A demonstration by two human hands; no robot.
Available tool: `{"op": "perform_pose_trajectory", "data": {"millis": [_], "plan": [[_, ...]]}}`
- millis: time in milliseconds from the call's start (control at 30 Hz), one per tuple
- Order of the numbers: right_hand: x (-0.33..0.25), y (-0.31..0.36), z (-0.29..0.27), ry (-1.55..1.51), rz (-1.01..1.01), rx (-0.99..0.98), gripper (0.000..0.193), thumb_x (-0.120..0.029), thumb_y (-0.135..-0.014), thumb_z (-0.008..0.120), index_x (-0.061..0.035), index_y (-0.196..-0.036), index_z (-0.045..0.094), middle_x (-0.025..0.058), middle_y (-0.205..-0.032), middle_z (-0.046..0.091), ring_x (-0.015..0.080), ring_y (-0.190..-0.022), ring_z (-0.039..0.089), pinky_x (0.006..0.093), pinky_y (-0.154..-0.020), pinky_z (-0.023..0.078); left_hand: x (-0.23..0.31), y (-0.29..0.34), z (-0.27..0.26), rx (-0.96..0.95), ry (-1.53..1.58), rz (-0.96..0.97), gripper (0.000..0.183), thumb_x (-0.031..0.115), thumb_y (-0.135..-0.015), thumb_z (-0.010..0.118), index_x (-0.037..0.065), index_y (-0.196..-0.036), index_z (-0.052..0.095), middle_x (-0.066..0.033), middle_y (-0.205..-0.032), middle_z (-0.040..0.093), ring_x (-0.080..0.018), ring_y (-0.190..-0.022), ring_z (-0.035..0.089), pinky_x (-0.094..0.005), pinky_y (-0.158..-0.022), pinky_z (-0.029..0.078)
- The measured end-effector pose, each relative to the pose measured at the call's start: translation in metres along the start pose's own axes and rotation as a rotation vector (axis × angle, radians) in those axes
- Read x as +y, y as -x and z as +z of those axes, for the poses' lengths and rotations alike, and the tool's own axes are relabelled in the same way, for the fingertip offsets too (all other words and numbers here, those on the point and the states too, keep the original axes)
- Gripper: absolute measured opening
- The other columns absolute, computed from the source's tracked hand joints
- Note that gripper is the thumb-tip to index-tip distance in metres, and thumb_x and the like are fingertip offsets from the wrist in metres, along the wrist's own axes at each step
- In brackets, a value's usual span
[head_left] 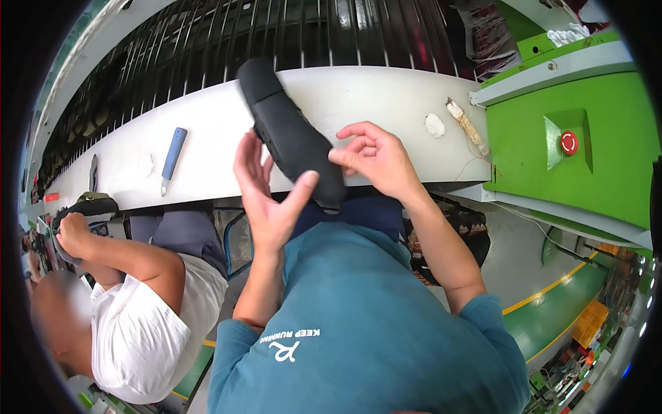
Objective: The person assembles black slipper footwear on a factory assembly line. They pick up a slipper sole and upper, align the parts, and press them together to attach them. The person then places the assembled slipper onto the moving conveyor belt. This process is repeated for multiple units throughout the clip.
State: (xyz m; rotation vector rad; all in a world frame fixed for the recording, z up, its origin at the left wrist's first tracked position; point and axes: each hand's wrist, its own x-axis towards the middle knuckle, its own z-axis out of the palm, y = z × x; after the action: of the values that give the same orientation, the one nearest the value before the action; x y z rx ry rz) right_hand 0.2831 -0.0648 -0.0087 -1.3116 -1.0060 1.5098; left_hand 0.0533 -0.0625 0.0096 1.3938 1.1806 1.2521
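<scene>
A black shoe or low boot (293, 141), slightly blurred, is tilted over the table's near edge. Its ankle end points away from me and its toe comes down towards my lap. My left hand (267, 200) cradles it from the left, with the fingers along its side and the thumb across its front. On the right side, the thumb of my right hand (376, 157) touches the shoe's edge. That hand's other fingers are loosely bent and apart from the thumb. The undersides of both grips are hidden.
A blue-handled knife (174, 159) lies left on the white table (214, 117). To the right are a white patch (434, 125) and a wrapped stick-like tool (469, 125), beside a green machine (524, 138) with a red button (569, 143). A co-worker (148, 303) sits at left. Dark bars (317, 34) border the far edge.
</scene>
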Motion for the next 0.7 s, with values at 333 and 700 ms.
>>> {"op": "perform_pose_trajectory", "data": {"millis": [333,700], "plan": [[-0.026,-0.005,0.014,0.685,-0.874,0.280,0.045,-0.020,-0.075,0.101,-0.0084,-0.112,0.080,0.0080,-0.124,0.076,0.0306,-0.122,0.070,0.0469,-0.108,0.054,-0.013,-0.013,-0.033,-0.099,-0.216,0.149,0.049,0.004,-0.082,0.096,0.001,-0.127,0.077,-0.0167,-0.131,0.076,-0.0262,-0.119,0.075,-0.0368,-0.102,0.062],[-0.019,-0.034,0.019,0.765,-0.868,0.161,0.036,-0.036,-0.080,0.098,-0.0142,-0.097,0.075,0.0019,-0.133,0.072,0.0267,-0.130,0.064,0.0574,-0.127,0.030,-0.038,-0.021,-0.043,-0.114,0.075,0.086,0.047,0.002,-0.082,0.095,0.002,-0.127,0.080,-0.0167,-0.134,0.075,-0.0239,-0.119,0.075,-0.0356,-0.096,0.063]]}}
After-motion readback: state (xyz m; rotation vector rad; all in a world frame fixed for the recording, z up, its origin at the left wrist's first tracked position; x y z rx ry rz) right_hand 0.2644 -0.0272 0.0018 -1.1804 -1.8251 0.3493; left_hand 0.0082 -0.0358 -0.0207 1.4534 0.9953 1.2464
